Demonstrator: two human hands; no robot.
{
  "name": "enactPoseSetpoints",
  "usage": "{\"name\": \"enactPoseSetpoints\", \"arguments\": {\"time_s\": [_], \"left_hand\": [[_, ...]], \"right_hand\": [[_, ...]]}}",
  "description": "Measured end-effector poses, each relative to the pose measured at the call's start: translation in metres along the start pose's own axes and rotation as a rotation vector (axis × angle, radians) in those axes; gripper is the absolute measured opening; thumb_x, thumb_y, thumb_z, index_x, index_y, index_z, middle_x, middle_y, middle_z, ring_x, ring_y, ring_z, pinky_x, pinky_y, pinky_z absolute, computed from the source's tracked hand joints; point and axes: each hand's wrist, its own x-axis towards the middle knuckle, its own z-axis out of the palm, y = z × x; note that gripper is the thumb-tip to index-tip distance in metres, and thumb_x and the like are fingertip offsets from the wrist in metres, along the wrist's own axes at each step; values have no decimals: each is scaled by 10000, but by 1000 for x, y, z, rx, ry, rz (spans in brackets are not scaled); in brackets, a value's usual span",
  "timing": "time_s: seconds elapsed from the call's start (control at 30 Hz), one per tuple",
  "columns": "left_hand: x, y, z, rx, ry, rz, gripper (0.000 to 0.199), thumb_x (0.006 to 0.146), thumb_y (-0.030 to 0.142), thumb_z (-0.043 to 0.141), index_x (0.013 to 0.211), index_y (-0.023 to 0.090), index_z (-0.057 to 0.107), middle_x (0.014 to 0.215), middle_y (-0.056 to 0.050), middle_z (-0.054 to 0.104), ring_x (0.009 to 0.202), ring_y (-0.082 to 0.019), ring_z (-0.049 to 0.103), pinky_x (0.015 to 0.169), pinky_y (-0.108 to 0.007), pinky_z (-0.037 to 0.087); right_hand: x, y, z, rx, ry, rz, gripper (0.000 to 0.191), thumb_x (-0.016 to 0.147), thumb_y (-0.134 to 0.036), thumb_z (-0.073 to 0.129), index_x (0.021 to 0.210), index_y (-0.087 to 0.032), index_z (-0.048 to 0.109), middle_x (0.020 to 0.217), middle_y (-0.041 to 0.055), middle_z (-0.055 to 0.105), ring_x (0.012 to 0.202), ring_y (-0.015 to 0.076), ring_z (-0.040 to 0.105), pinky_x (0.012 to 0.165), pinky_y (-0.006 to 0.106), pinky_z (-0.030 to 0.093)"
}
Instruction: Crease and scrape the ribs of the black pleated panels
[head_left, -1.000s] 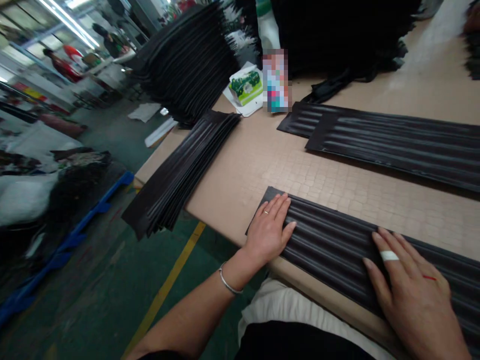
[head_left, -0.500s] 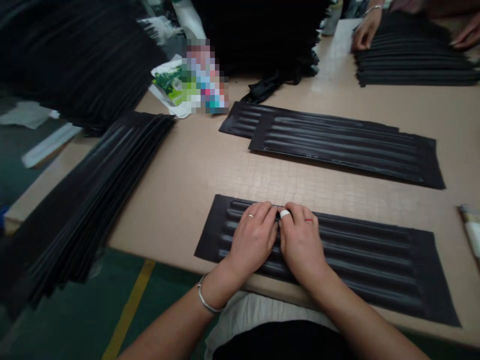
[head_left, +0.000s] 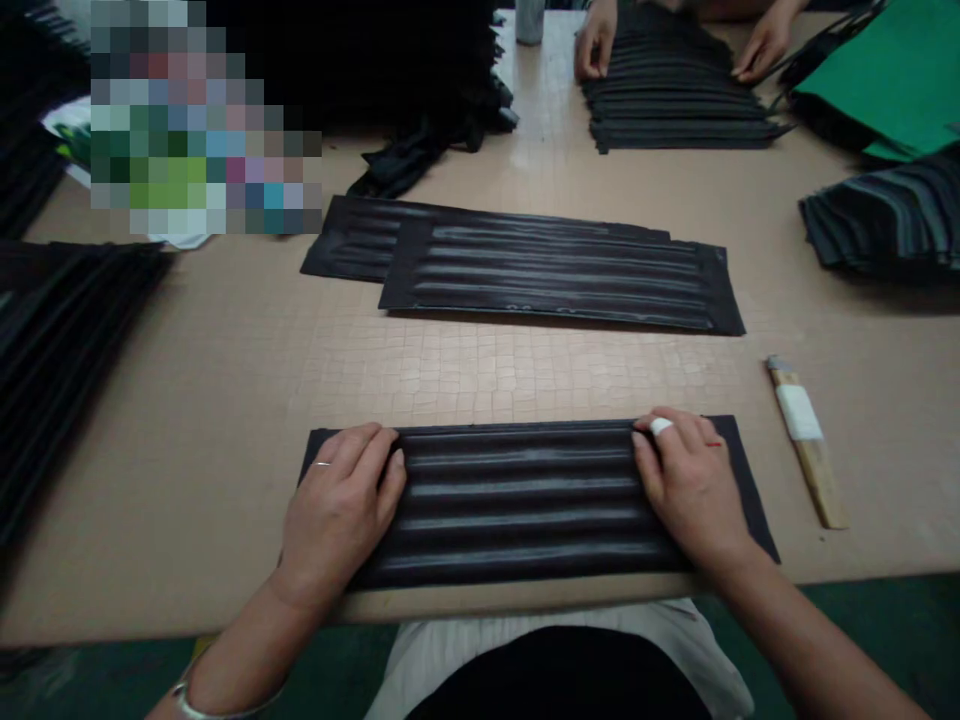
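A dark ribbed panel [head_left: 517, 500] lies flat along the table's near edge. My left hand [head_left: 339, 500] rests on its left end, fingers curled at the upper edge, a thin ring on one finger. Over the right end lies my right hand [head_left: 690, 485], also curled at the upper edge, with a white wrap on one finger and a red band on another. Both hands appear closed on the panel, though the fingertips are partly hidden. Beyond it, two similar dark panels [head_left: 562, 270] overlap each other.
Dark stacks stand at the left [head_left: 67, 370] and back [head_left: 360, 70]. A wooden-handled tool [head_left: 810, 455] lies at the right. Another person's hands touch a dark pile [head_left: 675, 90] at the back. Green sheets [head_left: 885, 85] and a fanned stack [head_left: 885, 215] sit at the right.
My hands have moved apart from the panel's upper middle to its two ends. The panel now lies straighter along the edge. The view has turned to the right.
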Motion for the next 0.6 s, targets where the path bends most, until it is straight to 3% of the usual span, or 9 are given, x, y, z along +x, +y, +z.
{"name": "enactPoseSetpoints", "arguments": {"time_s": [0.13,0.23,0.3,0.4,0.5,0.53,0.6], "left_hand": [[7,-12,-9,93,-62,-21,197,1019,280,539,1030,137,675,1030,-126,688,967,-294,638,886,-433,540],[37,14,-11,28,-132,-3,231,1034,297,514,928,168,673,994,-106,684,958,-283,628,888,-442,515],[66,41,-7,-140,-215,58,215,1040,297,508,985,174,675,1038,-99,679,999,-261,621,915,-415,502],[113,77,2,-368,-472,108,199,988,363,611,992,173,670,998,-83,669,929,-241,612,809,-350,487],[148,93,4,-672,-859,121,214,945,380,660,872,179,670,788,-10,622,700,-162,547,652,-273,416],[155,95,1,-736,-945,146,238,945,374,657,809,179,654,718,14,584,644,-137,513,619,-254,393],[160,97,-10,-753,-1001,218,316,958,366,638,708,176,600,632,42,510,593,-107,472,586,-224,371]], "right_hand": [[-20,48,-6,-38,70,23,179,1036,-299,520,1087,-153,610,1118,145,650,1043,298,598,959,452,485],[-26,53,-1,-43,135,52,183,1025,-309,524,1084,-160,614,1116,147,650,1051,309,599,980,471,486],[-27,51,2,-33,162,72,189,1017,-320,534,1076,-161,617,1113,149,649,1052,312,597,990,481,487],[-26,48,5,0,174,94,201,1012,-343,538,1062,-165,617,1102,144,650,1033,308,599,992,488,491],[-26,45,7,8,203,122,224,1015,-365,528,1071,-166,616,1087,148,647,1028,315,605,983,498,497],[-27,46,7,16,223,129,235,1016,-375,526,1080,-167,616,1085,149,646,1029,318,609,980,501,499],[-33,52,7,64,295,151,253,1014,-386,531,1122,-173,614,1103,149,646,1043,322,620,990,507,498]]}}
